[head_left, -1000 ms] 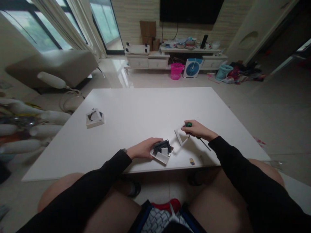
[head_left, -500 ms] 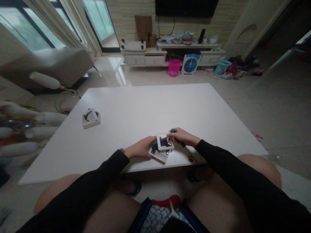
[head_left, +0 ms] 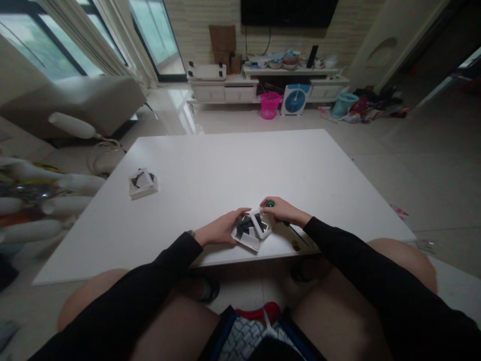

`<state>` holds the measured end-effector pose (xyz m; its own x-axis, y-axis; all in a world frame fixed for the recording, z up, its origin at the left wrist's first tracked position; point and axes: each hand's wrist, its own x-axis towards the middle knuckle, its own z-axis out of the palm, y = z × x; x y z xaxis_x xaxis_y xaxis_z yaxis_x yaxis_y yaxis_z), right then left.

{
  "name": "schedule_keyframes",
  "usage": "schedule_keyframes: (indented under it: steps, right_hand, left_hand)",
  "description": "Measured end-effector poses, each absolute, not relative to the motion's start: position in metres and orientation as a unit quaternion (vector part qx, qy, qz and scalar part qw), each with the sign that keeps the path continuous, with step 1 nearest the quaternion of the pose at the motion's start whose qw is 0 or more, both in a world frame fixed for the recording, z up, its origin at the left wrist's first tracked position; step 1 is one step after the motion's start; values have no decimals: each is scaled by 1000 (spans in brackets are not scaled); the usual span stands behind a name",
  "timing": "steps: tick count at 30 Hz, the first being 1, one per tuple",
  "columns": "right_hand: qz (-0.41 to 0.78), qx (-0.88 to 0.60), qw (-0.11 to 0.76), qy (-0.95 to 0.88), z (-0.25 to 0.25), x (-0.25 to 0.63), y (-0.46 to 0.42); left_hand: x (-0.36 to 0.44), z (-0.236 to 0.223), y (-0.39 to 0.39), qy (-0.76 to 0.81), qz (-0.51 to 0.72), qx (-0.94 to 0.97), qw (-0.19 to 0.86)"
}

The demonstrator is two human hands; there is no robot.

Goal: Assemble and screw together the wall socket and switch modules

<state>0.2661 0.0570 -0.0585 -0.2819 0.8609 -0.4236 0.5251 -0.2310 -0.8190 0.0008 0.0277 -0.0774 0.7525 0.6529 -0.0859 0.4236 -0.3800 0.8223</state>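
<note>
Near the table's front edge sits a small open white box (head_left: 247, 242) with dark parts inside. My left hand (head_left: 224, 228) is closed around its left side. A white square frame (head_left: 256, 228) stands tilted over the right part of the box, its upper edge pinched by my right hand (head_left: 282, 210). That same hand also keeps a screwdriver (head_left: 270, 203) in its grip. The green handle end shows above the fingers, and the thin shaft points down to the right. Beside the shaft tip lies a small brownish piece (head_left: 295, 245), too small to name.
Another white box (head_left: 145, 190) with a similar frame on top rests at the left of the white table (head_left: 210, 165). Long white objects (head_left: 71, 205) crowd the left side. Beyond the table are a pink basket (head_left: 269, 105), a fan (head_left: 295, 100) and a low cabinet (head_left: 240, 93).
The white frame has turned and tilted to the right, uncovering more of the dark parts in the box. My right hand still holds the frame and screwdriver; my left hand has barely moved.
</note>
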Motion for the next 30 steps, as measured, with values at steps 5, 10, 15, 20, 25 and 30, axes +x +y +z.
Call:
schedule_keyframes:
  steps: [5,10,15,20,25,30]
  right_hand:
    - [521,-576,151,-612,-61,269,59]
    - [539,-557,138,-616,-59,269,56]
    - [535,-556,142,-620,-57,269,56]
    - [520,-559,140,-631,-57,271,57]
    - [504,-558,144,-643,-55,271,56]
    - [475,-569,171,-649,-55,272,58]
  left_hand:
    - [1,-78,27,324,136,825,443]
    - [2,-77,26,317,160,828,434]
    - [3,-76,26,304,173,843,409]
    - [4,-77,24,321,169,841,401]
    - [4,-74,24,338,163,837,397]
    - [2,-71,26,376,187,813,403]
